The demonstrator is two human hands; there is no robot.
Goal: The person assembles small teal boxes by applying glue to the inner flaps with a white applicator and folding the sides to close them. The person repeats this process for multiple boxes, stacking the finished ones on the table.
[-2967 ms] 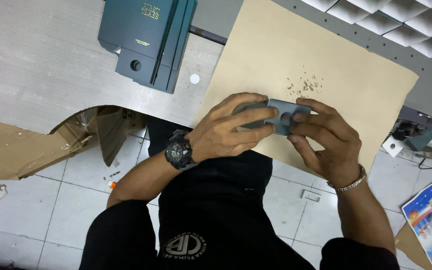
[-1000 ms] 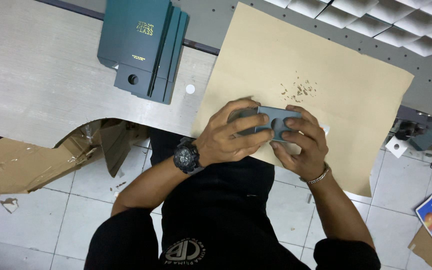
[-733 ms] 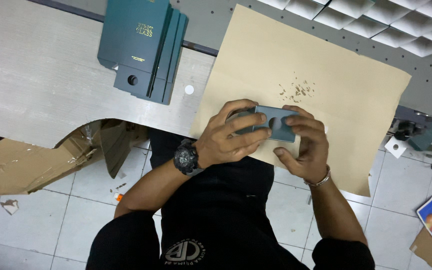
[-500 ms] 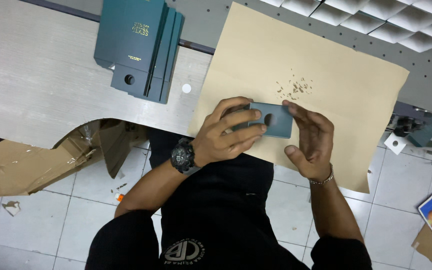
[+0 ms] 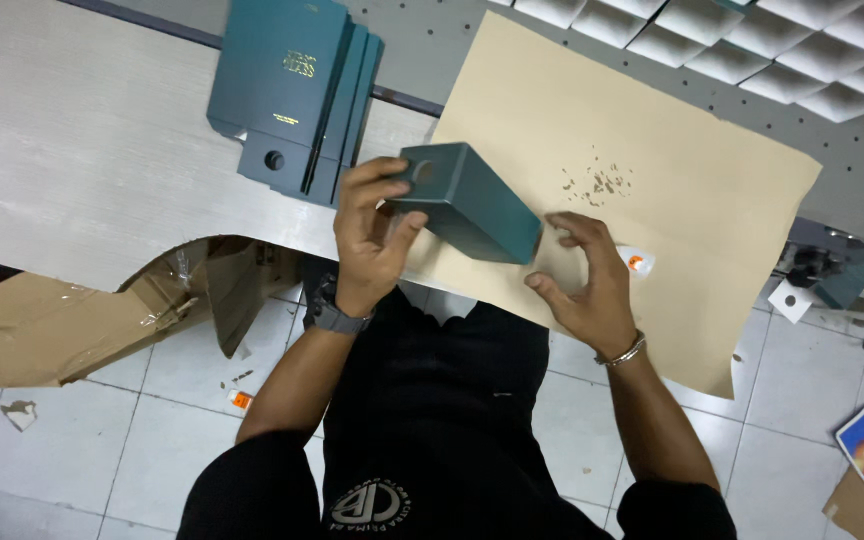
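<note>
A pale wood-grain bench (image 5: 72,150) is seen from above, with a large tan paper sheet (image 5: 692,190) laid over its right part and a stack of flat teal cartons (image 5: 292,90) beside it. An erected teal box (image 5: 472,205) is held over the sheet's near edge by the left hand (image 5: 367,240), fingers closed around its end. The right hand (image 5: 587,290) is spread wide, just off the box. The step in hand appears to be shaping the box; closing its open end seems to call for the right hand's return.
</note>
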